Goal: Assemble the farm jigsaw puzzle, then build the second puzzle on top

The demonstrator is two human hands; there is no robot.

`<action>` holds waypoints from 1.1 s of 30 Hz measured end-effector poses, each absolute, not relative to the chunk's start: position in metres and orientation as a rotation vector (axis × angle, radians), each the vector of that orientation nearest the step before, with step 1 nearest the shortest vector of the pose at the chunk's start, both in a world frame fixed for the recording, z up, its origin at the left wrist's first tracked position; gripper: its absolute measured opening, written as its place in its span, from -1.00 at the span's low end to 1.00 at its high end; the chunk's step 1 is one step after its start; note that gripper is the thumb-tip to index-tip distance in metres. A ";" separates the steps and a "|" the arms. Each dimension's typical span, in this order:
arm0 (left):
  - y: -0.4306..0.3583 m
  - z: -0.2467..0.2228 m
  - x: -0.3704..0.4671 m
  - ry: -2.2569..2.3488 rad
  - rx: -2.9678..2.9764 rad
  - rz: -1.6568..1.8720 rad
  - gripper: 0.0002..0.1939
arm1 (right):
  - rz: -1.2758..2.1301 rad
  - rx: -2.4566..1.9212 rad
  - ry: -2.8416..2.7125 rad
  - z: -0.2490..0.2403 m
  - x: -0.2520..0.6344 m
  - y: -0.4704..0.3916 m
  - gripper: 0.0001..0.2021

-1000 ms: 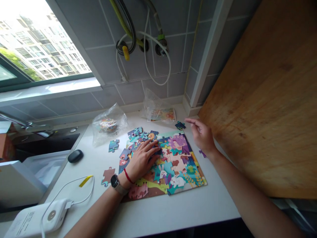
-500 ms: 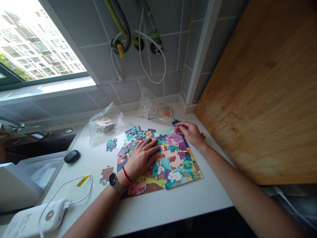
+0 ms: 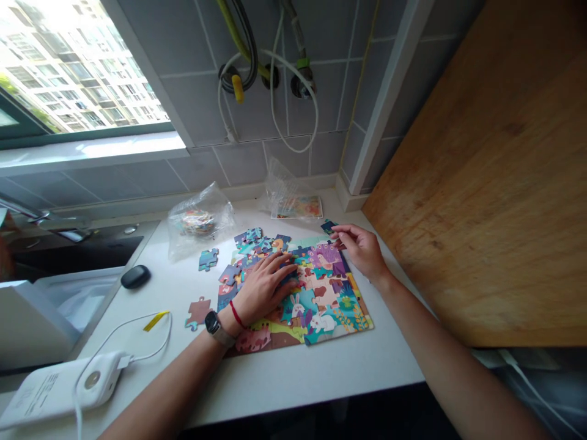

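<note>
Atop one counter (image 3: 293,385), left hand (image 3: 265,286) touches one puzzle (image 3: 323,293), right (image 3: 364,247) perhaps too.

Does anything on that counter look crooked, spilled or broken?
I see nothing spilled or broken. The untidy spot is the far-left corner of the puzzle, beyond the left hand, where loose pieces lie jumbled at odd angles, some overlapping.

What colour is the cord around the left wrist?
The cord around the left wrist is red; it shows in the current head view.
</note>
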State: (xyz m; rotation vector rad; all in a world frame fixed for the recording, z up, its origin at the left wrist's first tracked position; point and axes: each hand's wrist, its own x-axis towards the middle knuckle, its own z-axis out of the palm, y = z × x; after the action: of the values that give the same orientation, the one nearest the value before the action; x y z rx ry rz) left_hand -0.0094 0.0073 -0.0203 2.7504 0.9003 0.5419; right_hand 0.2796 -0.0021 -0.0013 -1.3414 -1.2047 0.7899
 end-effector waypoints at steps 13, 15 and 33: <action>-0.019 -0.004 0.006 0.511 2.648 0.736 -0.65 | 0.658 -1.726 -2.209 0.017 0.305 -0.112 -0.30; -0.024 -0.002 0.007 0.477 2.634 0.729 -0.62 | 0.722 -1.751 -2.272 0.021 0.310 -0.110 -0.14; -0.051 -0.014 0.037 0.416 2.704 0.677 -0.56 | 0.834 -1.669 -2.328 0.026 0.318 -0.092 -0.08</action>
State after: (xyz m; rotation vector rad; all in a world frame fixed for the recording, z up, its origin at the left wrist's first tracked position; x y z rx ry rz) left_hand 0.0374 -0.0506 -0.0138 2.7044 0.4157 0.6767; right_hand 0.3184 -0.0916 0.0263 -1.6687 -2.3284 0.8344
